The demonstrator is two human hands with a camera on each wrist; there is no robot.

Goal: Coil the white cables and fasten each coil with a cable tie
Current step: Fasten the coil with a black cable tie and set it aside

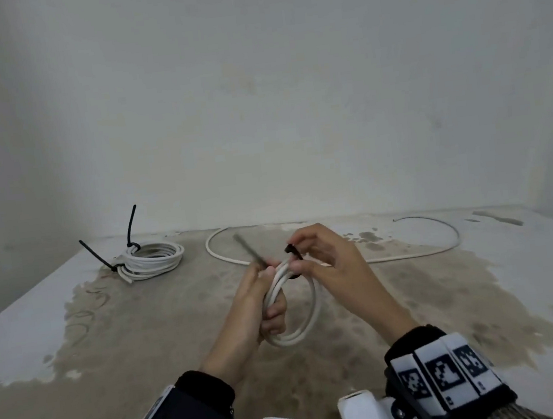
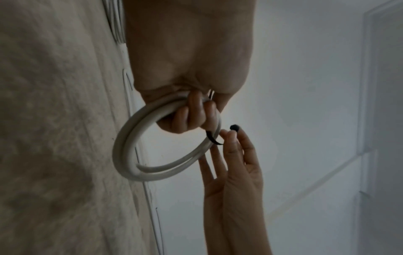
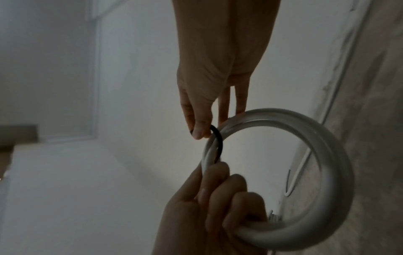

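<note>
While the left hand [image 1: 261, 304] grips one side of the coil [image 1: 309, 312], fingers curled round the white strands, it also clamps the tail of the black tie [image 1: 254, 251]. Held up above the table [image 1: 144, 327], the coil hangs between both hands. Right hand [image 1: 329, 265] pinches the tie's head between thumb and forefinger, the strap looped round the strands. Back left lies a finished coil [image 1: 151, 259] with two ties; a loose cable [image 1: 411, 254] trails behind.
</note>
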